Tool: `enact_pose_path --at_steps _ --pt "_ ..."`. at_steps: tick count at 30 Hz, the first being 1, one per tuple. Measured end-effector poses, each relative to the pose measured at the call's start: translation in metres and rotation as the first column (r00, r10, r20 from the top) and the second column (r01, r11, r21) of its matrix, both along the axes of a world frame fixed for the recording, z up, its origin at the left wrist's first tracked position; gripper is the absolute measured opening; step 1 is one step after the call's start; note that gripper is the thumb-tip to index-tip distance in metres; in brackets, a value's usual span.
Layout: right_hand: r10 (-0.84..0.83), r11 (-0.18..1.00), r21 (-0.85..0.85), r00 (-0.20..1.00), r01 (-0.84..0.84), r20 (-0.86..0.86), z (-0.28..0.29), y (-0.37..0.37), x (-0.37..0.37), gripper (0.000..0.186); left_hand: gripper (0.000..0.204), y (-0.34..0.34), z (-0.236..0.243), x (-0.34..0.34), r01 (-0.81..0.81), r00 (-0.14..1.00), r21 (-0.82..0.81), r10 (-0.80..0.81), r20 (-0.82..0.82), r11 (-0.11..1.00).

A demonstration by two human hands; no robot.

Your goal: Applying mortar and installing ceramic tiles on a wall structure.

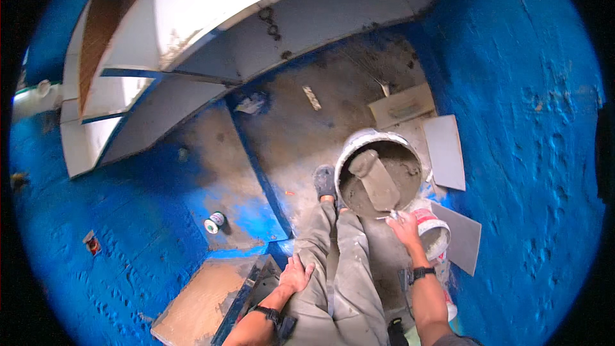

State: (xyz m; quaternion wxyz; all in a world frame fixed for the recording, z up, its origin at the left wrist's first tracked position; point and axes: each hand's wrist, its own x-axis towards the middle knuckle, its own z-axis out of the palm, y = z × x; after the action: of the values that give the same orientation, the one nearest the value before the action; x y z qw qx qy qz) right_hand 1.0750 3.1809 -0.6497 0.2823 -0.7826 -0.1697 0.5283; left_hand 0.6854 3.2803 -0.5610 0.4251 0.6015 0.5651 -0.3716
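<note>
My right hand (403, 228) is closed on the handle of a trowel (380, 184) at the near rim of a large white bucket (346, 154). The trowel's blade, coated in grey, reaches over the wet mortar (352, 193) inside, with a thick lump at its far end. My left hand (296, 274) lies flat on my left thigh, fingers stretched out, holding nothing.
A smaller white and red bucket (437, 237) stands beside my right hand. Grey tiles (444, 152) lie along the blue right wall (532, 134). White panels (192, 6) overhang the far left. A spool (214, 222) and a wooden board (198, 301) sit to my left.
</note>
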Motion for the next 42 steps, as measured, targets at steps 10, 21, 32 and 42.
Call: enact_pose_path --at_steps 10,21,32,42 --pt "-0.399 0.91 0.02 0.885 0.415 -0.239 0.197 -0.001 0.018 0.013 0.067 0.109 0.108 -0.027 -0.17 0.977 0.084 0.157 0.143 0.982" --pt "-0.358 0.827 0.362 0.9 0.429 -0.248 0.412 0.195 0.042 0.011 0.022 0.379 0.228 -0.176 -0.924 0.38 0.296 0.668 0.639 0.241" --pt "-0.656 0.519 0.477 0.688 0.709 -0.31 0.506 0.443 0.008 0.025 0.031 0.865 0.424 -0.281 -0.859 0.387 0.449 0.263 0.884 -0.245" --pt "-0.655 0.529 0.336 0.627 0.779 -0.423 0.508 0.577 -0.049 0.029 0.049 1.198 0.543 -0.141 -0.331 0.941 0.93 -0.125 0.313 -0.161"
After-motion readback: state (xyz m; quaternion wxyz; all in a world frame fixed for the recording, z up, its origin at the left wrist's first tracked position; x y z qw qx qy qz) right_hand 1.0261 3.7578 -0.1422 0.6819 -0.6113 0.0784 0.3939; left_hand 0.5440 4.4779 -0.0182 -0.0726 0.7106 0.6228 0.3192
